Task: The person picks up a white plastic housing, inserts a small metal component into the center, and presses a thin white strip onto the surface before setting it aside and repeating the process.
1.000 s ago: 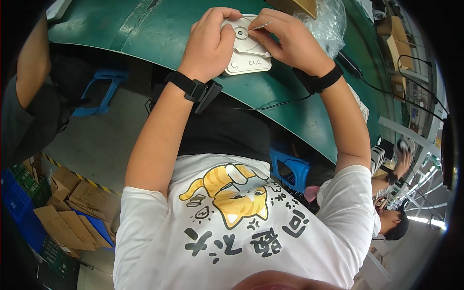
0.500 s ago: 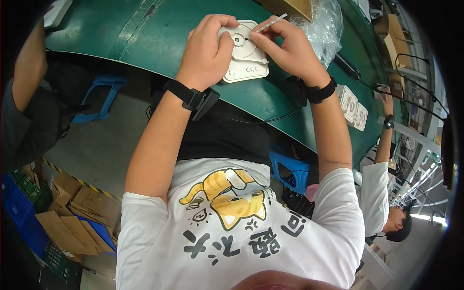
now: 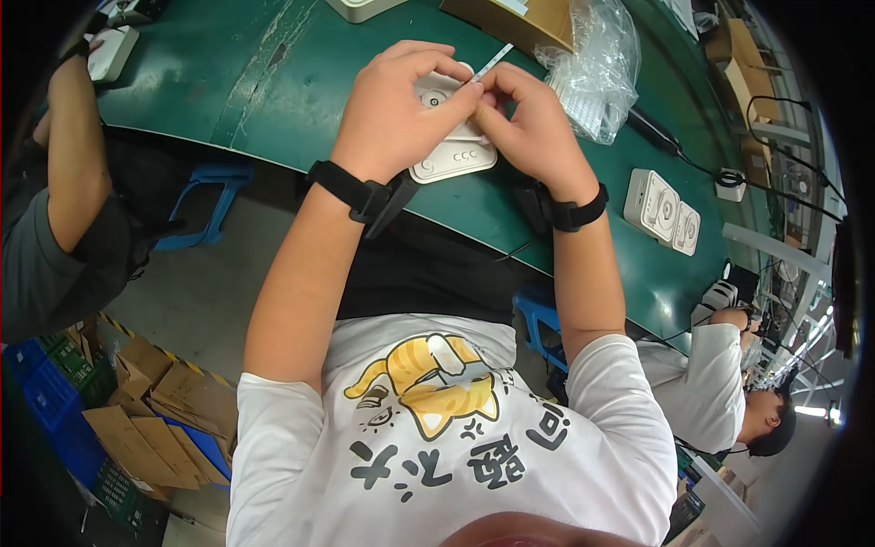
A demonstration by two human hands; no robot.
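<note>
A white plastic housing (image 3: 454, 160) with a round dial-like recess lies on the green table in front of me, partly covered by my hands. Above it, my left hand (image 3: 397, 111) is closed, thumb and forefinger meeting at the lower end of a narrow white strip (image 3: 493, 62). My right hand (image 3: 533, 128) is closed too, its thumb and fingers pinched around that same end. The strip slants up and away from the fingertips. Exactly what lies between the fingers is hidden. Black straps circle both wrists.
Right of my hands, two similar white housings (image 3: 663, 212) stand on the green table (image 3: 273, 100). Clear plastic wrap (image 3: 597, 77), a cardboard box (image 3: 519, 23) and a black corded tool (image 3: 653, 132) lie beyond. Co-workers sit at both sides; a blue stool (image 3: 205, 205) stands left.
My left hand has come off the housing to meet my right fingers at the strip. The strip now points more steeply upward. The co-worker on the right has drawn an arm back.
</note>
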